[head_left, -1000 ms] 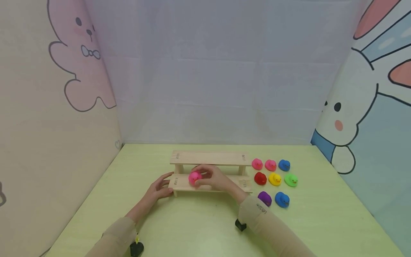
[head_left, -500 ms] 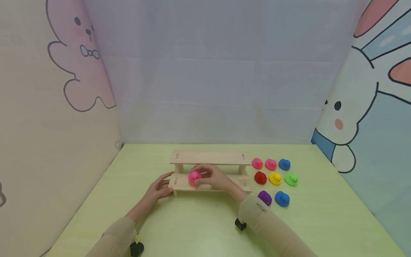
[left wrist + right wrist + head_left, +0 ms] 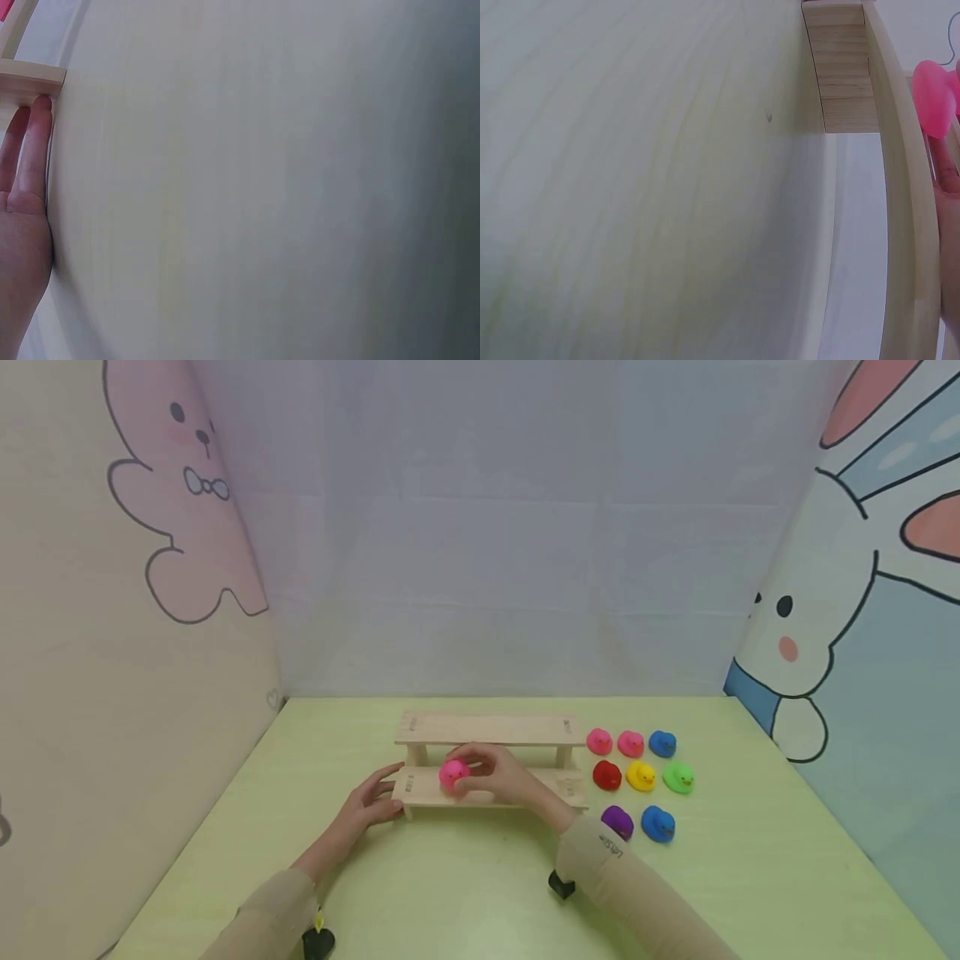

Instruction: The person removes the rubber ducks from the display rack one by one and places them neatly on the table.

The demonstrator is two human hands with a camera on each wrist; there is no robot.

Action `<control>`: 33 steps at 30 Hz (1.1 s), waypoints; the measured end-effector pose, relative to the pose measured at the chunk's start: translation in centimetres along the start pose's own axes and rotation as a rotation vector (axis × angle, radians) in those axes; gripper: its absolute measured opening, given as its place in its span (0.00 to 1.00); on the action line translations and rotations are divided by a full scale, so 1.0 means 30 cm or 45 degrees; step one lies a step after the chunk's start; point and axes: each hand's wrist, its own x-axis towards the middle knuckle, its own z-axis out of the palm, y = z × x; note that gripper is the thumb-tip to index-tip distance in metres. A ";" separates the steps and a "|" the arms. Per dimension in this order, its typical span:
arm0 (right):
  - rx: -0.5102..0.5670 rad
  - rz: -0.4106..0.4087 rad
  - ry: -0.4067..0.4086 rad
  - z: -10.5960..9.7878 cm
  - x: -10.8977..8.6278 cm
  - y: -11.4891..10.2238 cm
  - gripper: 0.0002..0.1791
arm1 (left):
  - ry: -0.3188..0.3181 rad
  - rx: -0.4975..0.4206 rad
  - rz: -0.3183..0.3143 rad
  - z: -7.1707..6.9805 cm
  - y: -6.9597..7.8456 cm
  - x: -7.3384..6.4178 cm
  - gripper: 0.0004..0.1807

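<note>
A pink toy duck [image 3: 452,774] sits on the left part of the lower board of a two-tier wooden stand [image 3: 487,727]. My right hand [image 3: 504,775] pinches the duck from its right side, thumb toward the front. In the right wrist view the pink duck [image 3: 933,99] shows just over the board's edge, partly cut off by the frame. At the stand's left end rests my left hand [image 3: 366,802], its fingers spread apart. The left wrist view shows straight fingers [image 3: 34,157] with tips right at the underside of a board.
Right of the stand, several toy ducks lie in rows on the pale green table [image 3: 450,893]: pink, blue, a red duck [image 3: 607,775], a yellow duck [image 3: 641,776], a green duck [image 3: 678,777] and a purple duck [image 3: 617,822]. Printed walls enclose the table.
Both hands and the pink duck stay in place on the stand. Only the head view shifts very slightly.
</note>
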 end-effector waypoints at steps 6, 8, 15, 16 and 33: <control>0.008 -0.012 0.009 -0.002 0.002 0.000 0.22 | 0.000 -0.003 0.011 -0.001 0.004 0.002 0.35; 0.012 0.001 0.008 -0.002 0.003 0.000 0.22 | -0.004 0.001 0.016 -0.001 0.004 0.002 0.35; 0.022 0.001 0.005 -0.001 -0.002 0.006 0.22 | -0.008 0.019 -0.009 0.001 0.005 0.002 0.34; 0.025 -0.004 0.006 -0.001 -0.003 0.007 0.22 | -0.007 0.020 -0.010 0.001 0.004 0.002 0.34; -0.068 0.030 -0.005 -0.039 -0.150 -0.055 0.26 | -0.024 -0.006 -0.012 0.000 0.007 0.000 0.35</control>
